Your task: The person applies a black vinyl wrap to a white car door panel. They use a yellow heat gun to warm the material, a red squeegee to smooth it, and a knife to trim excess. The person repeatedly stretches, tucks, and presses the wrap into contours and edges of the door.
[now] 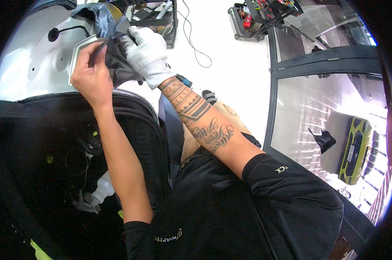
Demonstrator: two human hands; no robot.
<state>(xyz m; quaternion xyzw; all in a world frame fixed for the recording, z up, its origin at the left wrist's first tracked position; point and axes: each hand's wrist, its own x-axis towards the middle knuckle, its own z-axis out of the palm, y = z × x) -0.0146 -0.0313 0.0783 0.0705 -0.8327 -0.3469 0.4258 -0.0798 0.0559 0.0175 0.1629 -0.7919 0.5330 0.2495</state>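
My bare left hand (92, 80) is closed in a pinch on the edge of a dark, glossy sheet of film (118, 60), beside a white-rimmed flap or opening on the car body. My right hand (149, 58), in a white knit glove, grips the same film just to the right, its fingertips partly hidden by the folds. Loose, crumpled film (102, 19) rises beyond both hands. The pale car panel (35, 78) lies to their left, with a round black cap (53, 34) on a black cord.
Below the panel is a dark, carpeted car compartment (131, 110), holding a white spray bottle (104, 187). A tool cart (174, 26) stands past my right hand, another tool cart (248, 21) farther right. A cable (189, 34) lies on the floor. A dark-framed glass door (272, 104) is at right.
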